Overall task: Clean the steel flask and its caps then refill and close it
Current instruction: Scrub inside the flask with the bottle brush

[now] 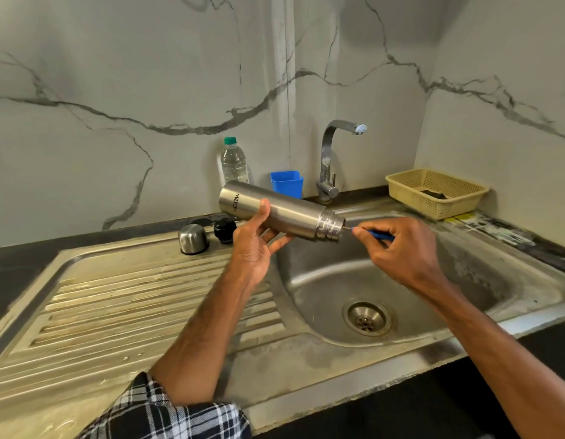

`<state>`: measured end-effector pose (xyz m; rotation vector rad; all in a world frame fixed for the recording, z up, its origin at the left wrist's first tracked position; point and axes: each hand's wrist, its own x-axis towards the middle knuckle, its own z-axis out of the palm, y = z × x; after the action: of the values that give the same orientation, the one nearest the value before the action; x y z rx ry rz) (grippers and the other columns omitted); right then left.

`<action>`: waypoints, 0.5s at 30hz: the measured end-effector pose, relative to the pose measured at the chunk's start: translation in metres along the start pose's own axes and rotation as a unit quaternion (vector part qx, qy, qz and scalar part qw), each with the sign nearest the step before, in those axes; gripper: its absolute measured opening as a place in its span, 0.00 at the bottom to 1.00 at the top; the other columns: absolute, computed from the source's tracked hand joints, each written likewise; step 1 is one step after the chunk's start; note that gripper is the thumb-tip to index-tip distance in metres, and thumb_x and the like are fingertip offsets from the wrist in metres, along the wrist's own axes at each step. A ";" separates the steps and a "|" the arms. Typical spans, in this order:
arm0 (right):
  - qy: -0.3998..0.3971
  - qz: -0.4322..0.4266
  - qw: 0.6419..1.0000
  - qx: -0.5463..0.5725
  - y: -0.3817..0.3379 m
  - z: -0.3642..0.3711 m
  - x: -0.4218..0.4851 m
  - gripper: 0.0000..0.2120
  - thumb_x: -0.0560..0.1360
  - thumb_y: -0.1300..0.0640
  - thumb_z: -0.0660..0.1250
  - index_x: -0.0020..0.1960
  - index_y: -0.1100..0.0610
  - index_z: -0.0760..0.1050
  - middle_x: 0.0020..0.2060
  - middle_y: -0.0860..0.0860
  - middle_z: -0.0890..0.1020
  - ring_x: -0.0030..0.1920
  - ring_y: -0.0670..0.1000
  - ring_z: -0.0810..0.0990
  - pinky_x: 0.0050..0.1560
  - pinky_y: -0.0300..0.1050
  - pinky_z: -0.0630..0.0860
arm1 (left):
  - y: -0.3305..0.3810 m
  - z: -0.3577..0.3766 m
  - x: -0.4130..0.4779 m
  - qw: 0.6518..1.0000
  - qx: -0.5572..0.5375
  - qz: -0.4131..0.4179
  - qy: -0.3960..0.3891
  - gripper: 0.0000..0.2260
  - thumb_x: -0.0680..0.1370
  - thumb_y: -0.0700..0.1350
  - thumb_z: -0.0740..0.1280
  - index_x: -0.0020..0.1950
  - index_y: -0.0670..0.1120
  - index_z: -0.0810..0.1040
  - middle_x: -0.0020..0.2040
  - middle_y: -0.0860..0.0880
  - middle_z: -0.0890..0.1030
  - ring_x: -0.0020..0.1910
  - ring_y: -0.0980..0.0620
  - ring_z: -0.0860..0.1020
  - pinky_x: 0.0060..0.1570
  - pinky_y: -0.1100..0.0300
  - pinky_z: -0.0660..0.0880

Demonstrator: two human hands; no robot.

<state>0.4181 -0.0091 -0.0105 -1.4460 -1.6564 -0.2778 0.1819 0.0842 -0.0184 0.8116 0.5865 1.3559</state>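
Scrubbing the bore goes best with the brush (381, 236) driven straight in and twisted, while the left hand (252, 248), curled round the flask (290, 213), steadies it. The right hand (398, 251) pinches the brush's blue handle at the mouth. The flask lies level over the sink's (322, 280) left rim — brushed steel, threaded neck, uncapped.

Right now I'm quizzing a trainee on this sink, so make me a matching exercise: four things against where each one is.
Things:
1. steel flask
2. steel cap
3. blue-handled brush
4. yellow basket

Places:
A. right of the tap
B. gripped by the left hand
C. standing on the drainboard
D. pinched in the right hand

Pairs: 1-B, 2-C, 3-D, 4-A
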 end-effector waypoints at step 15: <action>-0.102 0.061 0.990 -0.079 0.010 -0.001 0.006 0.15 0.80 0.41 0.62 0.39 0.46 0.80 0.28 0.41 0.76 0.29 0.42 0.73 0.30 0.39 0.62 | 0.001 -0.008 0.003 1.000 -0.005 0.007 -0.005 0.51 0.48 0.57 0.87 0.67 0.43 0.74 0.61 0.39 0.83 0.60 0.43 0.83 0.51 0.44 0.83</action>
<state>0.4283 -0.0027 -0.0093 -1.7361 -1.7309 -0.1999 0.1757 0.0885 -0.0217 0.8157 0.5673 1.3668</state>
